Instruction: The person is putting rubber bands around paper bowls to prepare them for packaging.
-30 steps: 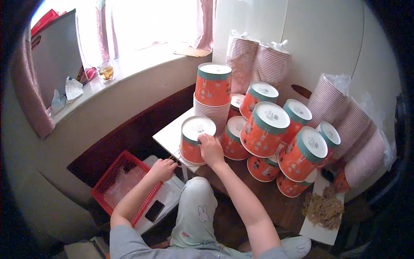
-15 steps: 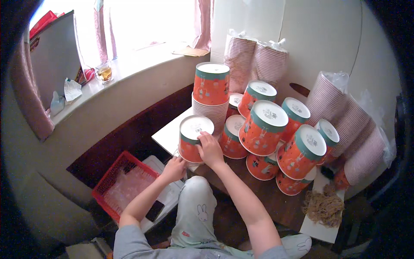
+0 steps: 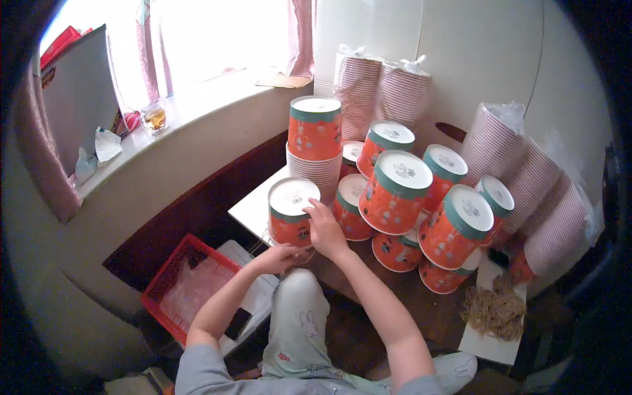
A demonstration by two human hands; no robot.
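Though illegible, print [image 3: 298, 200] on leftmost bucket [image 3: 288, 218].

From the person's head, a fisheye view looks down and forward, near enough to set the left hand [image 3: 280, 259], right hand [image 3: 327, 232] and upturned paper buckets [image 3: 395, 191] around its middle, wide enough to reach the windowsill [image 3: 201, 106] at upper left; its corners fall dark.

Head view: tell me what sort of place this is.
Probably a room in a home, used as a workspace: pink window curtains, many upturned orange tubs and plastic-wrapped container stacks.
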